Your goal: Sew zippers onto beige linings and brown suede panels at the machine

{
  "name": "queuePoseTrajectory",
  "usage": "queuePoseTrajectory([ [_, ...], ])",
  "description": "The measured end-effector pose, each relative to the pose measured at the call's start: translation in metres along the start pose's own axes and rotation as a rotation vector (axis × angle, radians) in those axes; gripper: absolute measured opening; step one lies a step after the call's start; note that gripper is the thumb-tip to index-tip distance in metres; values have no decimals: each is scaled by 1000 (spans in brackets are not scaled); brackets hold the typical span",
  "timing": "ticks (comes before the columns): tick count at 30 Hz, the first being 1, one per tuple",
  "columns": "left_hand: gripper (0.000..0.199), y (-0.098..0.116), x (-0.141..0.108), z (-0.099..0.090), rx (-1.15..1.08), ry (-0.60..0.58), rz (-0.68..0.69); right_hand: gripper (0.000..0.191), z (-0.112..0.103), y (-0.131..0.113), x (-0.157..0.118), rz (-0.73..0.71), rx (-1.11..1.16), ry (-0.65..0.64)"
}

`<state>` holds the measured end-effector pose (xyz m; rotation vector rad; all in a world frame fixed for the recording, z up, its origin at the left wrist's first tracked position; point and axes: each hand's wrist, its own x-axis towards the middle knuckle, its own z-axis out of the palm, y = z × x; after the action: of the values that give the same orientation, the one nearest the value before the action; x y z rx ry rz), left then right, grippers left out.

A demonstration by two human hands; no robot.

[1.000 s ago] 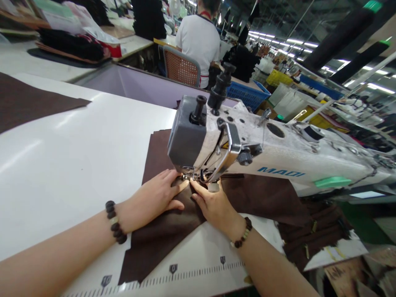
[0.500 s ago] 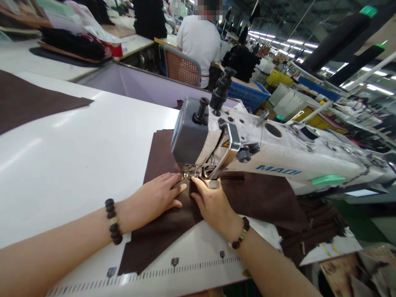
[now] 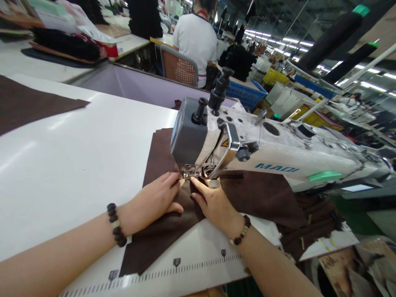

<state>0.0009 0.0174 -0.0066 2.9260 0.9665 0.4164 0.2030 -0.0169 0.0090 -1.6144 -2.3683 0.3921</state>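
A dark brown fabric piece (image 3: 161, 235) lies on the white table (image 3: 77, 165) under the head of a white sewing machine (image 3: 278, 152). My left hand (image 3: 154, 200) rests flat on the fabric, fingertips close to the presser foot (image 3: 192, 175). My right hand (image 3: 213, 204) presses the fabric from the right, its index finger pointing at the presser foot. Both wrists wear dark bead bracelets. The needle itself is hidden behind the machine head.
A printed ruler scale (image 3: 176, 264) runs along the table's front edge. Another brown piece (image 3: 27, 103) lies far left. Brown pieces with zippers (image 3: 312, 227) pile at the right. A person in a white shirt (image 3: 194, 41) sits ahead on a chair. A blue basket (image 3: 247, 93) stands beyond.
Both hands stay at the presser foot; the left hand's fingers have drawn slightly closer together on the fabric. The view has shifted a little.
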Motion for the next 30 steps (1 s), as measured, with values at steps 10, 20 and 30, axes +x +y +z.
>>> queuePoseTrajectory([
  [10, 63, -1, 3, 0, 106, 15, 45, 39, 1, 4, 2, -35, -18, 9],
  [20, 64, -6, 3, 6, 124, -92, 50, 40, 1, 5, 0, -45, -33, 16],
  [30, 55, -2, 9, -7, 147, -96, 60, 40, 2, 6, 2, -39, -51, -9],
])
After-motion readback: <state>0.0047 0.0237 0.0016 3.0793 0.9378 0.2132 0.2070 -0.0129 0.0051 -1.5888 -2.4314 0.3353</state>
